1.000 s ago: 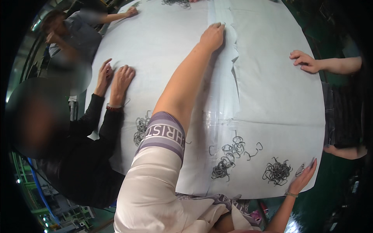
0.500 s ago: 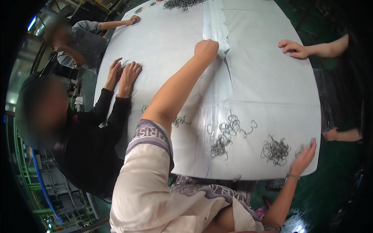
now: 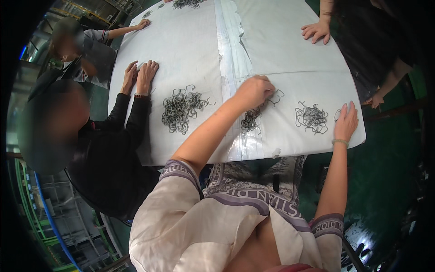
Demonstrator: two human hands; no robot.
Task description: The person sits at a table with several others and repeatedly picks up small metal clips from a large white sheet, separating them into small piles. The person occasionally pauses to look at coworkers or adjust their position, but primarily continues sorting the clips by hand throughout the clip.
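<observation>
In the head view, the left hand [image 3: 257, 92] is curled over the middle hooks [image 3: 250, 120] on the table's [image 3: 192, 56] near side; whether any are gripped cannot be told. The right hand [image 3: 346, 124], well apart, is laid open at right.

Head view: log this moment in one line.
left hand: at middle wire pile, grip unclear | right hand: on white tabletop, near right wire pile

I see a person [image 3: 217, 226] in a cream shirt with purple-grey bands [image 3: 163, 213] at a white-covered table [image 3: 190, 54]. The left hand [image 3: 256, 93] curls over scattered dark bent-wire hooks [image 3: 250, 121] (its grip is hidden); the right hand [image 3: 346, 122] lies flat near a tangled dark wire heap [image 3: 311, 119]. A black-sleeved co-worker [image 3: 104, 177] has both hands [image 3: 146, 77] on the table.
</observation>
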